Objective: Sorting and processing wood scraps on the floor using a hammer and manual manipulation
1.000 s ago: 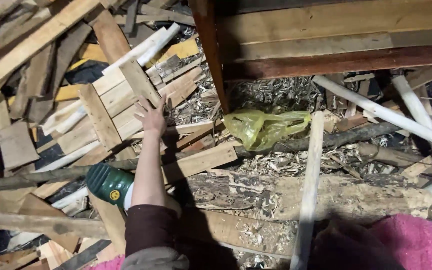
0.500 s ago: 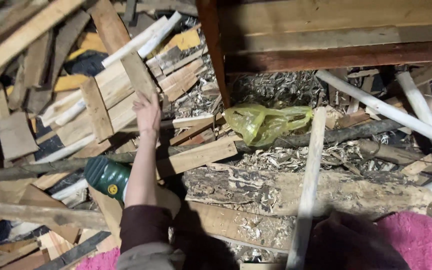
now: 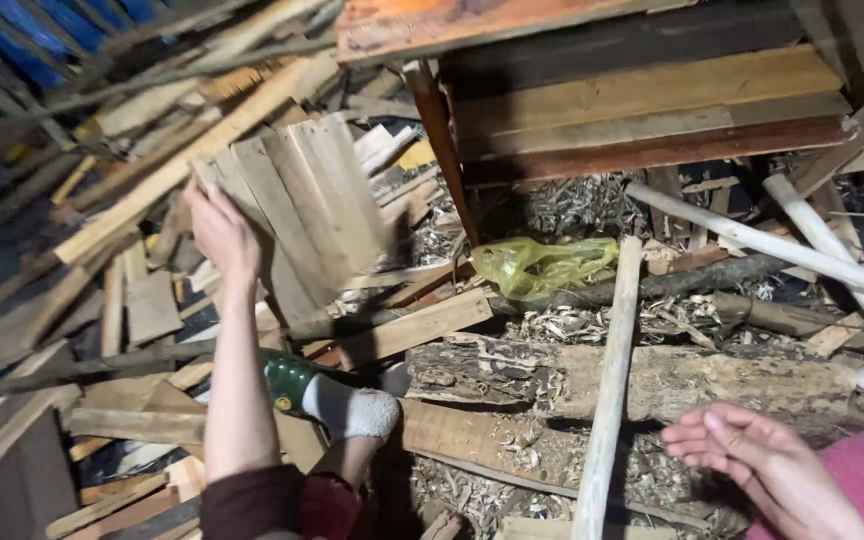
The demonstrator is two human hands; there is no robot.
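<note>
My left hand [image 3: 220, 232] grips the left edge of a panel of nailed wooden slats [image 3: 307, 215] and holds it tilted up off a heap of scrap wood. My left arm in a dark red sleeve reaches up from the bottom edge. At the bottom right my right hand [image 3: 762, 465] hovers with fingers loosely spread and nothing in it, just above a rough log [image 3: 652, 380]. My foot in a white sock [image 3: 357, 412] and green shoe [image 3: 287, 380] rests on the boards below the panel.
A crumpled yellow plastic bag [image 3: 542, 265] lies among wood shavings at the centre. A thin pale stick [image 3: 607, 400] leans across the log. White poles [image 3: 802, 245] lie at the right. Stacked planks on a reddish post [image 3: 642, 100] overhang the back.
My left hand has pulled the slat panel up out of the pile and raised it. My right hand and my foot have come into view.
</note>
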